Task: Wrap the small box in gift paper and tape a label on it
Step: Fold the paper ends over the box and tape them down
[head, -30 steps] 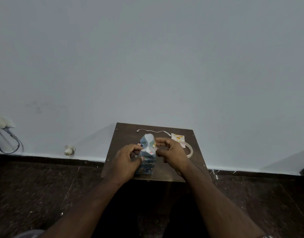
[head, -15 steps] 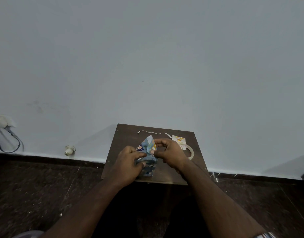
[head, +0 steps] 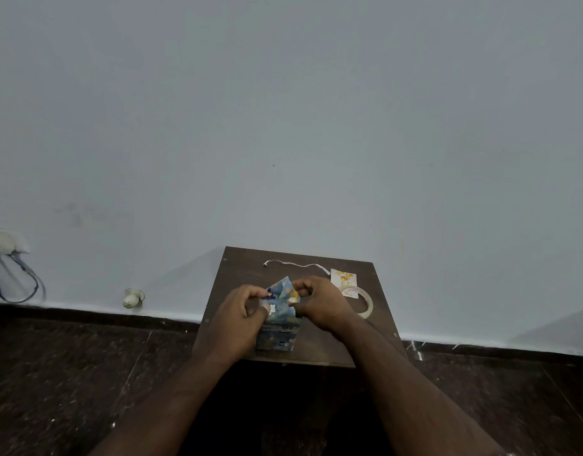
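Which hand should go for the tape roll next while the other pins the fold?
Right. The right hand is beside the tape roll, which lies just to its right on the board. The left hand pinches the gift paper on the far side and could likely hold it.

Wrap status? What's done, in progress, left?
Done: gift paper already covers the box's near side. In hand: left hand and right hand both pinch the paper flaps standing up over the top, folding that end shut. Left: taping the fold, then the label; it and the tape roll lie untouched on the board to the right.
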A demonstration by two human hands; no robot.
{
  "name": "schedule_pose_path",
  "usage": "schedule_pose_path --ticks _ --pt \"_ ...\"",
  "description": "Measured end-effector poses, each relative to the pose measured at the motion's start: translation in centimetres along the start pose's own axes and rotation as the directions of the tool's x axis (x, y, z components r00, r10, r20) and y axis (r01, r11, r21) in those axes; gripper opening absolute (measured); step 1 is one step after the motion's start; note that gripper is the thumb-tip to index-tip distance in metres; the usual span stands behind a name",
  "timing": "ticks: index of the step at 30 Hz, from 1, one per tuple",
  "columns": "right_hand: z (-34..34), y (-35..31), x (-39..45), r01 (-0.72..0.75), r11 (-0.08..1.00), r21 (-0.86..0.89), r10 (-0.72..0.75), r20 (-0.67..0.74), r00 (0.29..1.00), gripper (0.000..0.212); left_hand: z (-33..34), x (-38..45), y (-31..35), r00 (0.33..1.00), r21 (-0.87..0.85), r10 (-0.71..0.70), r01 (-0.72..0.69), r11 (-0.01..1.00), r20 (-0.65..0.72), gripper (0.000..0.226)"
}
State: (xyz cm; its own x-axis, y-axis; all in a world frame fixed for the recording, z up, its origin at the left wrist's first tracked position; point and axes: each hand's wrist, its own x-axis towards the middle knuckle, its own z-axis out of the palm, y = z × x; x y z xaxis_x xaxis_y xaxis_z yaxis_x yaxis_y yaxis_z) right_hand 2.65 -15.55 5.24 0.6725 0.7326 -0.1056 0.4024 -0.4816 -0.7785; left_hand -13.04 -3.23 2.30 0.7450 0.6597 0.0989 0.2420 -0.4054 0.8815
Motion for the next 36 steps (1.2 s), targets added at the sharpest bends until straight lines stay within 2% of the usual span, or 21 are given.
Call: schedule_pose_path --ticks 2,6,10,14,19,21,23,25,28,31,36 --pt "0.0 -0.2 0.0 0.006 1.0 -0.021 -0.005 0.004 1.0 0.036 0.2 0.3 0.1 1.0 -0.038 -0.008 0.007 0.999 -0.024 0.029" --pt "0.0 -0.4 0.3 0.022 0.997 -0.071 -0.021 0.01 1.0 0.037 0.3 1.6 0.3 0.999 -0.058 -0.025 0.027 0.998 0.041 0.039" --pt "-0.2 -0.3 0.4 0.035 0.995 -0.095 -0.035 0.0 0.999 0.037 0.3 2.9 1.3 0.994 -0.084 -0.015 0.024 0.996 0.112 0.019" --pt "-0.3 -0.1 0.3 0.043 0.995 -0.095 -0.044 -0.01 0.999 0.038 0.3 3.5 1.3 0.986 -0.069 -0.021 0.033 0.997 0.163 0.03" --pt "-1.0 -0.3 -1.2 0.067 0.991 0.117 -0.049 -0.151 0.987 0.027 0.2 3.8 0.6 0.984 -0.059 -0.041 0.052 0.997 0.172 0.04" --pt "-1.0 -0.1 -2.3 0.097 0.973 0.21 -0.071 -0.129 0.989 0.032 0.4 3.8 0.4 0.984 -0.063 -0.045 0.056 0.996 0.173 0.037" --pt "-0.6 0.2 -3.3 0.118 0.955 0.274 -0.108 -0.051 0.993 0.041 0.6 3.8 0.3 0.986 -0.066 -0.041 0.053 0.996 0.161 0.032" --pt "0.0 0.5 -3.9 0.133 0.957 0.256 -0.138 0.0 0.99 0.045 0.7 3.9 0.2 0.987 -0.066 -0.045 0.056 0.996 0.157 0.03" --pt "0.5 0.6 -4.3 0.163 0.961 0.222 -0.167 -0.001 0.986 0.045 0.7 3.8 0.4 0.987 -0.059 -0.056 0.065 0.996 0.151 0.03" --pt "1.0 0.5 -4.5 0.18 0.971 0.159 -0.172 -0.059 0.983 0.036 0.6 3.5 0.6 0.989 -0.06 -0.061 0.069 0.996 0.131 0.034" --pt "1.4 0.3 -4.2 0.132 0.965 0.228 -0.107 -0.119 0.987 0.026 0.4 1.9 1.1 0.995 -0.095 -0.032 0.023 0.995 -0.093 0.02"
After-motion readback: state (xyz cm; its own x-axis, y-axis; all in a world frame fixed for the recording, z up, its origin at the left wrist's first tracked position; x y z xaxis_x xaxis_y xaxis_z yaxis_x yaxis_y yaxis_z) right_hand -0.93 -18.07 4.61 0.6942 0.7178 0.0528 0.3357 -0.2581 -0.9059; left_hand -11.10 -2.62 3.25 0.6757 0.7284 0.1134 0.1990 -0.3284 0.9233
